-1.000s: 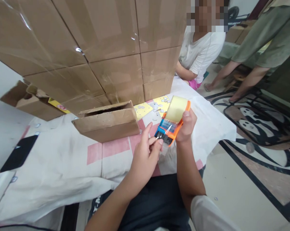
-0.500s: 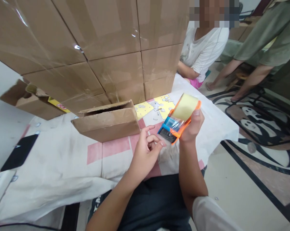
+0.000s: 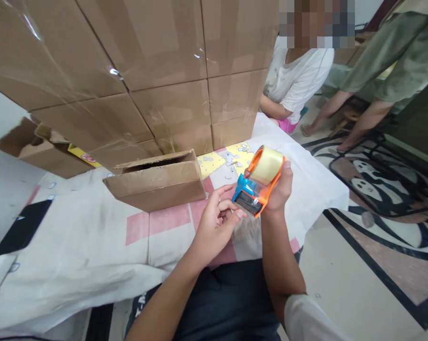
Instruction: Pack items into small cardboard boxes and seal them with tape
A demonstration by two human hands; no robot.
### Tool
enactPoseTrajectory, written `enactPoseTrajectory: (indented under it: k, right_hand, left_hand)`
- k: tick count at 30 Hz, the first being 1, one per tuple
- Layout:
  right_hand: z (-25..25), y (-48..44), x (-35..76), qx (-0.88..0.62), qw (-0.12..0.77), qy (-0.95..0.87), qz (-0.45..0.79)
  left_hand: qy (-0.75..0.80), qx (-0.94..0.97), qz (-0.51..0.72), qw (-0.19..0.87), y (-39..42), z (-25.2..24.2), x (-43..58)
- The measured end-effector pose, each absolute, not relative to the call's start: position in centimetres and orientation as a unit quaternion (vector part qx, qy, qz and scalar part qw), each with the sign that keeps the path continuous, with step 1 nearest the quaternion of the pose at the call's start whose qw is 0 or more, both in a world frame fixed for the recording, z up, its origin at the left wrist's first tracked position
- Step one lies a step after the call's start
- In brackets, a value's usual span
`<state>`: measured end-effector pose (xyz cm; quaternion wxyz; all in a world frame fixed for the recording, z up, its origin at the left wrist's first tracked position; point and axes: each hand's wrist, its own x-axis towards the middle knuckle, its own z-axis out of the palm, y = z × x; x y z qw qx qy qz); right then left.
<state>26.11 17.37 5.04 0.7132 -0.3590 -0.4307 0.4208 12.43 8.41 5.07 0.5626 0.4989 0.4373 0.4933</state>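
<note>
My right hand [image 3: 279, 189] is closed around an orange and blue tape dispenser [image 3: 258, 189], which carries a wide roll of yellowish clear packing tape [image 3: 269, 166]. The dispenser is tilted, its black cutting end toward my left hand. At that end, my left hand [image 3: 219, 222] pinches with thumb and fingers on what looks like the loose end of the tape; the clear film is hard to make out. Beyond my left hand a small cardboard box [image 3: 160, 182] stands on the table, with a narrow dark opening along its top.
Taped cardboard boxes [image 3: 171, 109] form a tall stack behind the small box. An open carton [image 3: 50, 156] and a dark flat object [image 3: 23, 227] are at left on the cloth-covered table [image 3: 89, 222]. One person [image 3: 295, 80] sits beyond the table's right corner; another stands farther right.
The dispenser has turned slightly and come a little lower in my right hand. My left fingers stay at its cutting end. The view has shifted slightly.
</note>
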Motion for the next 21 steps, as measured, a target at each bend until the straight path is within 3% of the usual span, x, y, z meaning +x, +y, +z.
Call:
enactPoseTrajectory:
  k: [21]
  right_hand:
    - [5.7, 16.9, 25.3, -0.356, 0.717, -0.346, 0.49]
  left_hand:
    - [0.426, 0.526, 0.537, 0.503, 8.5, 5.0, 13.0]
